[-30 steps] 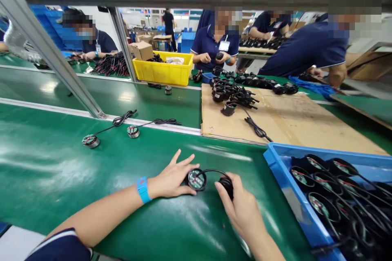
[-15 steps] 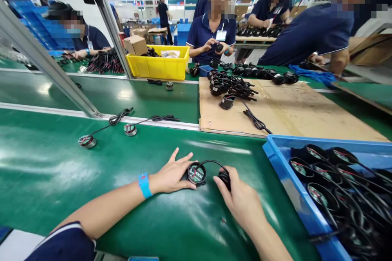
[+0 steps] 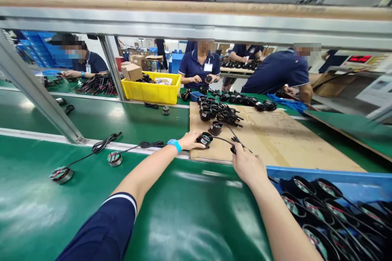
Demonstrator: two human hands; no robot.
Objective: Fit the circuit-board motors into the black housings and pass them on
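Note:
Both my arms reach forward to the near edge of a cardboard sheet (image 3: 269, 138). My left hand (image 3: 190, 140) is closed round the side of a round black housing (image 3: 206, 139), which stands on or just above the cardboard. A black cable runs from this housing to my right hand (image 3: 247, 163), whose fingers are wrapped round the bundled cable coil (image 3: 234, 149). Just behind the held housing stands another black housing (image 3: 216, 127) with its own cable. On the green bench to the left lie two round metal-sided parts with circuit boards, one nearer (image 3: 61, 175) and one farther (image 3: 114, 159).
A blue bin (image 3: 337, 171) full of black housings and cables stands at my right. More housings (image 3: 219, 110) are grouped farther back on the cardboard. A yellow bin (image 3: 150, 91) and a metal post (image 3: 49, 89) stand left. Co-workers sit and bend across the bench.
My hands have carried the black housing and its cable coil forward from the green bench to the cardboard sheet. My view has tilted up.

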